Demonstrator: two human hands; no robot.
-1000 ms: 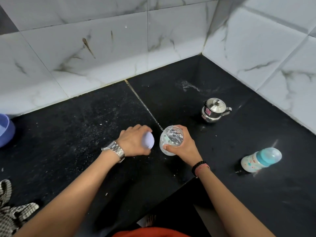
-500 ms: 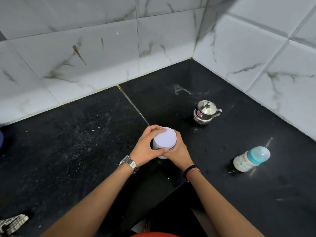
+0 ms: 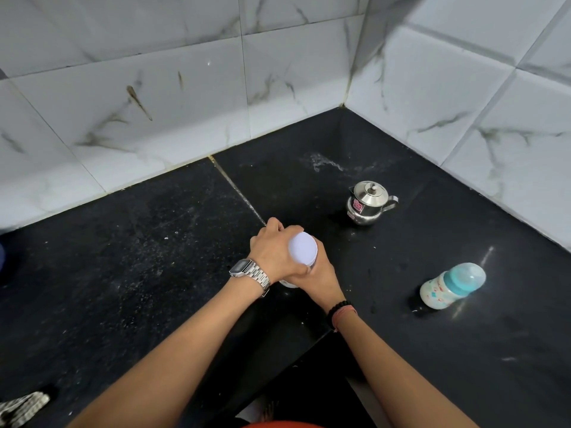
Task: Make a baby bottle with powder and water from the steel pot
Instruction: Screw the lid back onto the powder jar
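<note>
shiny steel pot (image 3: 367, 202), speckled counter (image 3: 129, 267) perhaps stone

black countertop (image 3: 123, 273), marbled wall tiles (image 3: 154, 88), checked cloth (image 3: 21, 409)

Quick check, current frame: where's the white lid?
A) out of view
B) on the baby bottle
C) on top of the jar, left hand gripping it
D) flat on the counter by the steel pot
C: the white lid sits on the jar, with the left hand curled round it and the right hand holding the jar.
</note>
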